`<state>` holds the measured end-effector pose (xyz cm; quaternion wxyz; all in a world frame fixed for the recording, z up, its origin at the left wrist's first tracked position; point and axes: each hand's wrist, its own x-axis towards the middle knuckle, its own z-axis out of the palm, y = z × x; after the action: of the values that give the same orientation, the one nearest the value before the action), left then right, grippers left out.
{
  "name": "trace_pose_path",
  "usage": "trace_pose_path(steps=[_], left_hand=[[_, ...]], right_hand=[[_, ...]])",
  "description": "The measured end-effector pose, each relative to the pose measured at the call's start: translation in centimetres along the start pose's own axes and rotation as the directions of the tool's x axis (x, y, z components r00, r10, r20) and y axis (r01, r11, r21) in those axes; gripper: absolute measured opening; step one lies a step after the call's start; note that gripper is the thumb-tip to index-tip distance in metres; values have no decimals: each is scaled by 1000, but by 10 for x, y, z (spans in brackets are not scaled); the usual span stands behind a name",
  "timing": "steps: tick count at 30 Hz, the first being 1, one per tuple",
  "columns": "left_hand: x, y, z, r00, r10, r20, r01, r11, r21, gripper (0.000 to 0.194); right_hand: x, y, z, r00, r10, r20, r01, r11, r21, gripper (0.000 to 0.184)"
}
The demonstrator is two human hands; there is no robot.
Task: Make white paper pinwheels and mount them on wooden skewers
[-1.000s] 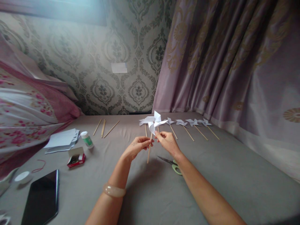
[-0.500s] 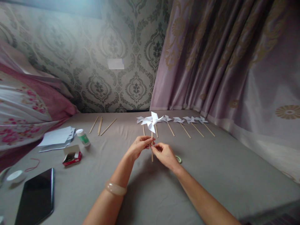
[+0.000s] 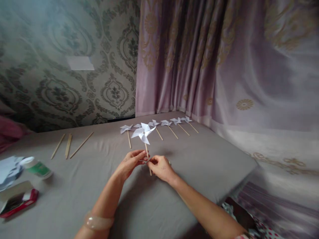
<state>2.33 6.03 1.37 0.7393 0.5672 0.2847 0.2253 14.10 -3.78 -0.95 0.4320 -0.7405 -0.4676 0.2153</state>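
The person wears a fat, smooth, shiny bracelet (image 3: 99, 222), milky and pale, around the left arm (image 3: 109, 196). Little dark marks dot the backs of the left hand (image 3: 130, 163) and right hand (image 3: 161, 168). Both forearms are bare, with no long sleeves.

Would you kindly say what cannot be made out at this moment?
In the head view:
Held pinwheel: part of its stick is hidden by the left hand and right hand.
Pinwheel behind it: largely covered by the held one.
Red box: contents too blurred to identify.
Bottle: print on its label is blurred.
Paper sheets: cut off by the left edge.
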Motion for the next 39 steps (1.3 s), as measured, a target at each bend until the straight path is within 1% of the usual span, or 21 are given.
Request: trace_pose_path(steps=[2,5,8,11,17,21,25,28,30,35,39], left_hand=[[0,-1,0,1000,-21,18,21,1000,15,47],[1,-4,-3,1000,-9,-18,10,999,39,52],[2,-8,-8,997,26,-68,-24,999,25,52],[4,-11,-14,992,3,-125,-2,1000,8,54],[7,-11,-17,984,-48,-173,48,999,-1,59],[6,-10,-13,980,-65,-187,68,998,10,61],[5,-8,-11,980,-70,-185,77,996,35,60],[5,-9,-10,981,-63,-184,77,995,68,61],[6,-10,-11,982,-53,-182,70,994,85,61],[10,-16,-15,986,-43,-162,60,993,103,59],[10,-18,-16,985,-48,-166,66,992,106,60]], right_hand=[[1,6,-10,999,24,-25,-25,1000,-20,14],[6,19,-31,996,54,-69,-58,997,-56,15],[13,37,-61,988,81,-130,-95,989,-112,16],[20,59,-98,973,107,-204,-147,971,-191,17],[27,101,-173,924,181,-338,-306,879,-365,20],[29,120,-207,891,239,-386,-408,795,-449,21],[35,133,-226,863,327,-386,-492,720,-490,20],[41,140,-233,847,385,-367,-529,679,-508,30],[46,144,-237,840,409,-357,-542,659,-521,34],[55,149,-242,832,432,-348,-554,617,-559,33],[61,151,-242,829,438,-348,-557,589,-586,34]])
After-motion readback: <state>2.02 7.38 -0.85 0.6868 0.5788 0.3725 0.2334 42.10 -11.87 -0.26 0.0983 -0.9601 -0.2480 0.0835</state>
